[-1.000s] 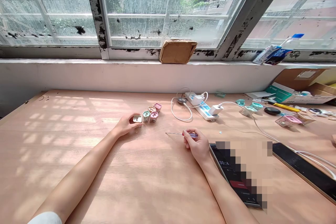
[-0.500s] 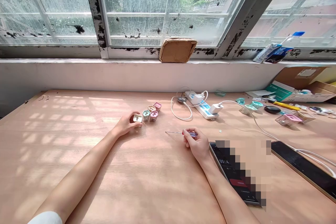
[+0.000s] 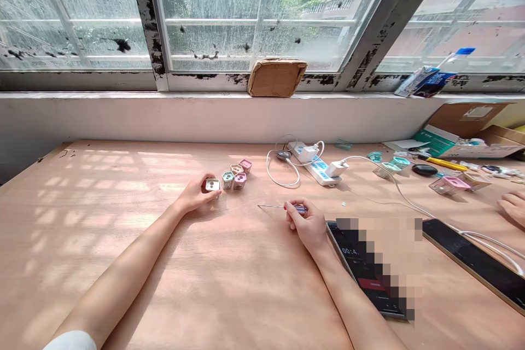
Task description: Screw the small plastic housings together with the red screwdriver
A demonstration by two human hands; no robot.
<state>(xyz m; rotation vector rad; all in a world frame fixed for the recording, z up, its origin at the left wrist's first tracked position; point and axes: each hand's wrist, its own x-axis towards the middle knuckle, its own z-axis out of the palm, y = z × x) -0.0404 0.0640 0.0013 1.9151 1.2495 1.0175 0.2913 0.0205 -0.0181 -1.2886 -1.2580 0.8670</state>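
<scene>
My left hand [image 3: 197, 195] rests on the wooden table [image 3: 123, 219] and pinches a small cream cube-shaped part [image 3: 213, 185] between thumb and fingers. Just right of it stand several similar small cubes [image 3: 237, 174] in green, pink and beige. My right hand [image 3: 307, 225] lies closed on a thin screwdriver [image 3: 283, 208]. Its metal shaft points left, low over the tabletop. The two hands are about a hand's width apart.
A phone [image 3: 361, 268] lies by my right wrist, another dark phone [image 3: 471, 262] farther right. A white power strip [image 3: 315, 167] with chargers and cables sits behind. More small parts [image 3: 449, 186], boxes [image 3: 467, 131] and another person's hand [image 3: 512, 208] are at the right edge.
My left hand has lifted the cream cube slightly off the row. Another person's hand has come into view at the right edge. My right hand has stayed put.
</scene>
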